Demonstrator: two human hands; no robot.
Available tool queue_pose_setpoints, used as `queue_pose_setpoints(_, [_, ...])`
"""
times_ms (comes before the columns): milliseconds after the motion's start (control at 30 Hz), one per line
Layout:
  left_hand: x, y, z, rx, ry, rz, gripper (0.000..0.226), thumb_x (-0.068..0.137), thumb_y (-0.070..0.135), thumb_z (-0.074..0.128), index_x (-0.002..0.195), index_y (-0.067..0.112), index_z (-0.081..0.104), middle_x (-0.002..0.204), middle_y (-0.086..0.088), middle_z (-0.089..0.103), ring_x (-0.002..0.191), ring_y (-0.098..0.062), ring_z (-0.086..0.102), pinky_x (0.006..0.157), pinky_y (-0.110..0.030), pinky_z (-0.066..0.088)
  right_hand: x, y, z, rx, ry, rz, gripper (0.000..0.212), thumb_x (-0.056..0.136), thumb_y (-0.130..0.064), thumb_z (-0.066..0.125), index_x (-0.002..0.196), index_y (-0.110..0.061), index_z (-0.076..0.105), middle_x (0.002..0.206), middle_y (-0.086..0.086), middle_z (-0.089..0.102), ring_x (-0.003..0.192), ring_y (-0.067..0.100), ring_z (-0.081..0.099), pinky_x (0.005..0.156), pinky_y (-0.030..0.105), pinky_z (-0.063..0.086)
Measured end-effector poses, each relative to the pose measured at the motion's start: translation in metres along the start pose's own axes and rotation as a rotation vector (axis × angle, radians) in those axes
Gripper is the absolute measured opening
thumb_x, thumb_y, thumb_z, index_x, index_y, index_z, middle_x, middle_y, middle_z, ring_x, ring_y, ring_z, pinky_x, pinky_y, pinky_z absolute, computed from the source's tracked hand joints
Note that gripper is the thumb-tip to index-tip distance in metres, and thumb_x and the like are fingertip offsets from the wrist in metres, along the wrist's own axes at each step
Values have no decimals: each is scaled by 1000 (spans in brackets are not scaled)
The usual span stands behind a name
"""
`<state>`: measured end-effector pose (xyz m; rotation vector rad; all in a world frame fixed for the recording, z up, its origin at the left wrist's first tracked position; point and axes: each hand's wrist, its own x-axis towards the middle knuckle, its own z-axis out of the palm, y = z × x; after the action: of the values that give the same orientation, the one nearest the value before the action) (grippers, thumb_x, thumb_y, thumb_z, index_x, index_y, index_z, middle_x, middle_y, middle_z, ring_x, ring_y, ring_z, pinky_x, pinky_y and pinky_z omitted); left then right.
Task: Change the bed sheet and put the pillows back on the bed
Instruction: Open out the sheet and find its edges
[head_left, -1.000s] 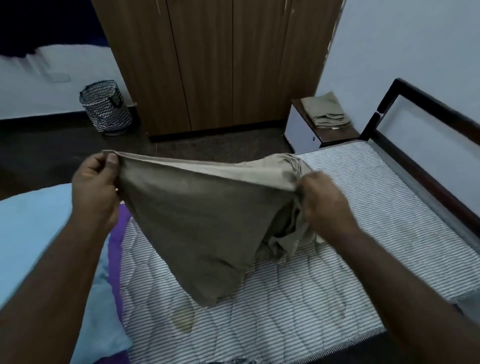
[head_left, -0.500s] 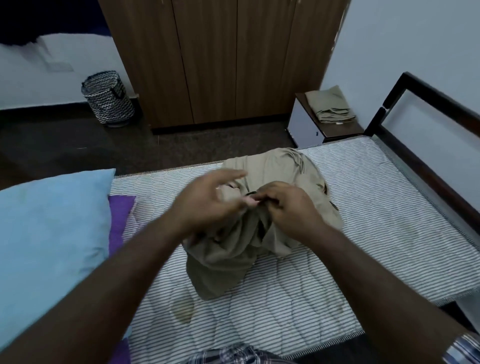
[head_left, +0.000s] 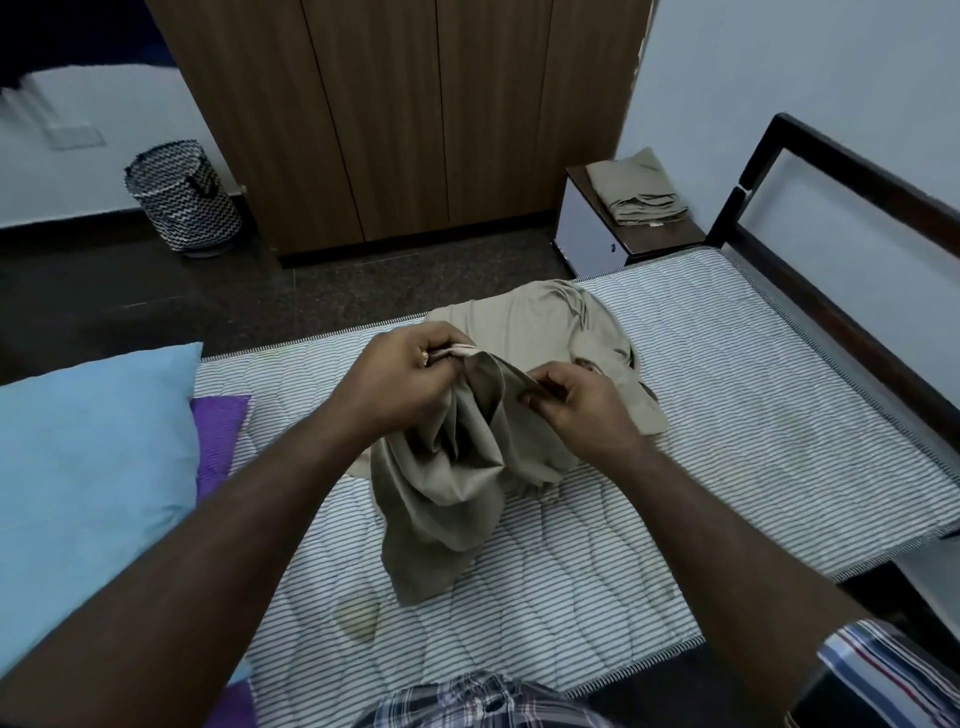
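Observation:
A beige bed sheet (head_left: 462, 483) lies bunched in the middle of the bare striped mattress (head_left: 753, 426). My left hand (head_left: 400, 379) pinches a hem of the sheet and lifts it a little. My right hand (head_left: 576, 405) grips another fold of the same sheet close beside it. The rest of the cloth hangs down and spreads behind my hands. A light blue pillow (head_left: 88, 467) rests on the left end of the mattress, on top of a purple one (head_left: 221, 436) that is mostly hidden.
A dark bed frame (head_left: 841, 171) runs along the right. A bedside table (head_left: 602, 228) holds folded beige cloth (head_left: 639, 195). Wooden wardrobe (head_left: 395, 114) stands behind; a zigzag-patterned basket (head_left: 182, 197) sits on the dark floor at left.
The sheet was held stretched wide between both hands; they came together over the mattress, the cloth dropped into a heap, and both hands now grip folds close together.

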<state>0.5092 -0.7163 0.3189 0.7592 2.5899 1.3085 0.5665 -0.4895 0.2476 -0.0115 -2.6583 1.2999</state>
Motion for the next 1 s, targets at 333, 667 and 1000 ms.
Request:
queue_pose_setpoints(333, [1, -8, -15, -157, 227, -29, 15, 94, 15, 62, 88, 26, 71, 83, 15, 69, 83, -2, 63, 77, -26, 50, 20, 24, -29, -285, 161, -13, 12, 90, -12, 63, 100, -15, 70, 95, 0, 67, 90, 17, 61, 81, 35, 51])
queue_pose_setpoints(667, [13, 5, -9, -221, 407, -93, 13, 97, 13, 60, 86, 13, 67, 81, -1, 65, 74, -5, 60, 68, -26, 49, -28, 34, 2, -652, 258, -369, 23, 99, -13, 43, 87, -5, 62, 88, 8, 55, 77, 19, 48, 67, 35, 48])
queue_pose_setpoints(1000, [3, 19, 3, -289, 353, -99, 20, 95, 8, 62, 79, 19, 66, 73, 8, 60, 66, 1, 53, 62, -16, 43, -44, 44, 87, -199, -40, -19, 22, 80, -13, 67, 102, -8, 69, 104, 13, 58, 85, 32, 61, 75, 41, 56])
